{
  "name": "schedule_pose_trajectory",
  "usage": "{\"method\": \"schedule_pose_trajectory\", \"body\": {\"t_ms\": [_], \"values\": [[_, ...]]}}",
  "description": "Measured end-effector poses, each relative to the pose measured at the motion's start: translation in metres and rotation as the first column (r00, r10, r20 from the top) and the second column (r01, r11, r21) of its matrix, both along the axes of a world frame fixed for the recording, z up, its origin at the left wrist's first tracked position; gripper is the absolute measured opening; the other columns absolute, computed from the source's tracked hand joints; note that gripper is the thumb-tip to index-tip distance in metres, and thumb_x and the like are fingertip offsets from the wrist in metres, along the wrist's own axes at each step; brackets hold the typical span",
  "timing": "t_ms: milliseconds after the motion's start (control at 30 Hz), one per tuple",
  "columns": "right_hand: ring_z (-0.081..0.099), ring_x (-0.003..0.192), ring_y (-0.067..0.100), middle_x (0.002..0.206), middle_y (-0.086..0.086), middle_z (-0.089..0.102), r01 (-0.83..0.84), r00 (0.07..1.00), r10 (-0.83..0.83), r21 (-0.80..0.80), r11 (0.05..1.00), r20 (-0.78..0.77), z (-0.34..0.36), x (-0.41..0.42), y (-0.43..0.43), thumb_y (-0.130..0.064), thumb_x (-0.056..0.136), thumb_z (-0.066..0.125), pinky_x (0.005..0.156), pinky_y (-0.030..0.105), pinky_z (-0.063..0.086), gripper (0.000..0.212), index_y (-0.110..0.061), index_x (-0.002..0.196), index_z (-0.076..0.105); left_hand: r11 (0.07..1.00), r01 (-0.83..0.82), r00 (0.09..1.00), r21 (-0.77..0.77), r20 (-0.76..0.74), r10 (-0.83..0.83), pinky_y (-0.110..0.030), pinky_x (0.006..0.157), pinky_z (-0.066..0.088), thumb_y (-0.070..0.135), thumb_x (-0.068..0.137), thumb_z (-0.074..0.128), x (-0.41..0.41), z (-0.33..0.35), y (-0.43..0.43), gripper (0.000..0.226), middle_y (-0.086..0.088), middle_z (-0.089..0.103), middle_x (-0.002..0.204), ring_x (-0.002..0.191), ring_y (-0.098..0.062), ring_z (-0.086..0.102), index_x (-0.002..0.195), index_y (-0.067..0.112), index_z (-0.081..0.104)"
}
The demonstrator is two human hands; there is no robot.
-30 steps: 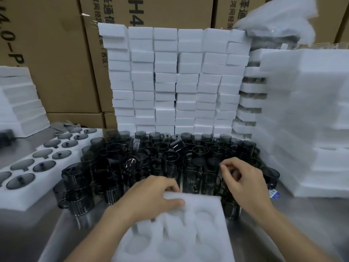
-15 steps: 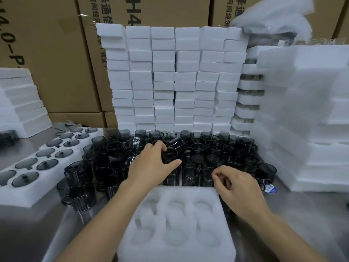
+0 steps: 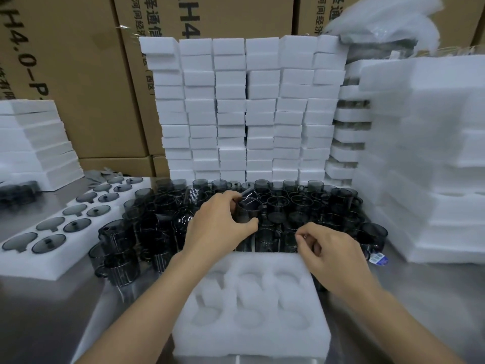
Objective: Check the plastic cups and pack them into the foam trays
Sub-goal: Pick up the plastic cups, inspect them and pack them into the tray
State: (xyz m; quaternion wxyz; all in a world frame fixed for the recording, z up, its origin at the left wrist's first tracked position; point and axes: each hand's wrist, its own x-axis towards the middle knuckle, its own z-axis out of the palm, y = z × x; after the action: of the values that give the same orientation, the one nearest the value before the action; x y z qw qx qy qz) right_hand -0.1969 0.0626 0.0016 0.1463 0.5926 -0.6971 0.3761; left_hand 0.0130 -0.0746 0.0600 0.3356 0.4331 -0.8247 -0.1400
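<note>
Cups [image 3: 301, 203]: dark smoky plastic, crowded together upright in the middle of a steel table [image 3: 52, 311], a few tipped or stacked.

Surroundings: cardboard boxes [image 3: 91, 74] with printed lettering form the back wall. In front of them stands a wall of white foam blocks [image 3: 246, 109], in columns, directly behind the cups. Stacked foam trays [image 3: 425, 153] rise at the right edge, and a lower foam stack [image 3: 34, 143] sits far left. A plastic bag [image 3: 380, 19] lies on top at upper right. On the table's left, a long tray [image 3: 26, 261] holds dark round lids [image 3: 76, 224] in two rows. A small blue-and-white label [image 3: 378, 258] lies by the cups on the right.

Working tray: foam tray [image 3: 252, 337] lies nearest the camera, its far edge touching the cups; six round pockets show bare foam.

Left hand [image 3: 217, 227]: fingers curled round one cup [image 3: 246, 210], thumb on its near side and fingertips over its far side. The cup is tilted, raised slightly above its neighbours, beyond the tray's far edge.

Right hand [image 3: 333, 253]: at the tray's far right corner, fingers curled inward with thumb and forefinger close together. Cannot tell whether they pinch anything. Cups lie just beyond its knuckles.
</note>
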Motion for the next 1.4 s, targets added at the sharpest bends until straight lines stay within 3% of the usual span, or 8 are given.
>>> {"method": "schedule_pose_trajectory", "body": {"t_ms": [133, 400, 500, 633, 833, 1100, 1233, 1400], "values": [[0.062, 0.077, 0.003, 0.067, -0.022, 0.06, -0.013, 1.0, 0.013, -0.013, 1.0, 0.002, -0.001, 0.002, -0.002, -0.032, 0.096, 0.069, 0.055, 0.016, 0.039, 0.009, -0.039, 0.092, 0.065, 0.925, 0.342, 0.938, 0.165, -0.114, -0.327, -0.028, 0.071, 0.056, 0.072, 0.062, 0.079, 0.017, -0.01, 0.024, 0.055, 0.027, 0.068, 0.101, 0.069, -0.002, 0.064, 0.113, 0.051, 0.069], [0.063, 0.073, 0.006, 0.079, -0.021, 0.064, -0.096, 0.995, 0.095, -0.034, 0.995, -0.026, -0.004, 0.006, -0.002, -0.038, 0.099, 0.064, 0.056, 0.019, 0.04, 0.006, -0.04, 0.094, 0.064, 0.854, 0.515, 0.852, 0.07, -0.153, -0.501, -0.01, 0.078, 0.045, 0.053, 0.074, 0.088, 0.023, -0.039, 0.031, 0.054, 0.018, 0.068, 0.115, 0.099, -0.008, 0.068, 0.12, 0.042, 0.062], [0.065, 0.082, 0.007, 0.092, -0.02, 0.066, -0.235, 0.972, 0.236, -0.083, 0.968, 0.001, 0.002, 0.008, 0.004, -0.046, 0.102, 0.049, 0.067, 0.014, 0.04, 0.021, -0.041, 0.113, 0.066, 0.854, 0.509, 0.838, -0.105, -0.165, -0.52, -0.006, 0.082, 0.043, 0.05, 0.077, 0.088, 0.024, -0.038, 0.033, 0.054, 0.021, 0.071, 0.118, 0.113, -0.004, 0.068, 0.122, 0.044, 0.061], [0.063, 0.117, 0.007, 0.131, -0.026, 0.059, -0.371, 0.929, 0.368, -0.091, 0.924, -0.051, 0.009, 0.016, 0.009, -0.052, 0.102, 0.055, 0.094, 0.021, 0.048, 0.051, -0.039, 0.151, 0.052, 0.822, 0.394, 0.859, -0.411, -0.154, -0.488, -0.009, 0.088, 0.041, 0.037, 0.079, 0.088, 0.027, -0.034, 0.036, 0.057, 0.02, 0.064, 0.122, 0.115, -0.008, 0.064, 0.129, 0.034, 0.06], [0.055, 0.139, 0.011, 0.15, -0.018, 0.052, -0.422, 0.905, 0.403, -0.187, 0.887, -0.133, 0.013, 0.031, 0.005, -0.031, 0.097, 0.071, 0.109, 0.029, 0.049, 0.071, -0.032, 0.161, 0.04, 0.719, 0.288, 0.847, -0.633, -0.182, -0.5, -0.018, 0.093, 0.043, 0.021, 0.079, 0.086, 0.027, -0.028, 0.041, 0.057, 0.008, 0.063, 0.127, 0.117, -0.011, 0.059, 0.131, 0.017, 0.064], [0.054, 0.122, -0.001, 0.143, -0.028, 0.047, -0.338, 0.936, 0.299, -0.24, 0.91, -0.187, 0.011, 0.03, 0.002, -0.034, 0.095, 0.072, 0.103, 0.014, 0.043, 0.075, -0.034, 0.162, 0.037, 0.794, 0.24, 0.768, -0.558, -0.39, -0.507, -0.032, 0.08, 0.056, 0.019, 0.078, 0.091, 0.027, -0.024, 0.054, 0.063, 0.013, 0.067, 0.124, 0.116, -0.017, 0.067, 0.133, 0.024, 0.061], [0.054, 0.118, -0.002, 0.137, -0.028, 0.046, -0.331, 0.941, 0.288, -0.307, 0.893, -0.176, 0.01, 0.033, 0.002, -0.037, 0.096, 0.072, 0.101, 0.01, 0.039, 0.074, -0.031, 0.162, 0.039, 0.855, 0.242, 0.688, -0.459, -0.54, -0.484, -0.027, 0.078, 0.055, 0.023, 0.078, 0.093, 0.026, -0.02, 0.06, 0.063, 0.019, 0.07, 0.127, 0.125, -0.016, 0.068, 0.13, 0.025, 0.058], [0.053, 0.122, 0.001, 0.141, -0.021, 0.048, -0.366, 0.928, 0.314, -0.335, 0.868, -0.2, 0.017, 0.039, 0.007, -0.041, 0.092, 0.08, 0.104, 0.015, 0.042, 0.079, -0.021, 0.16, 0.044, 0.873, 0.483, 0.523, -0.064, -0.778, -0.347, -0.022, 0.073, 0.057, 0.045, 0.084, 0.08, 0.024, -0.011, 0.064, 0.061, 0.0, 0.083, 0.107, 0.099, -0.014, 0.078, 0.135, 0.019, 0.059]]}}
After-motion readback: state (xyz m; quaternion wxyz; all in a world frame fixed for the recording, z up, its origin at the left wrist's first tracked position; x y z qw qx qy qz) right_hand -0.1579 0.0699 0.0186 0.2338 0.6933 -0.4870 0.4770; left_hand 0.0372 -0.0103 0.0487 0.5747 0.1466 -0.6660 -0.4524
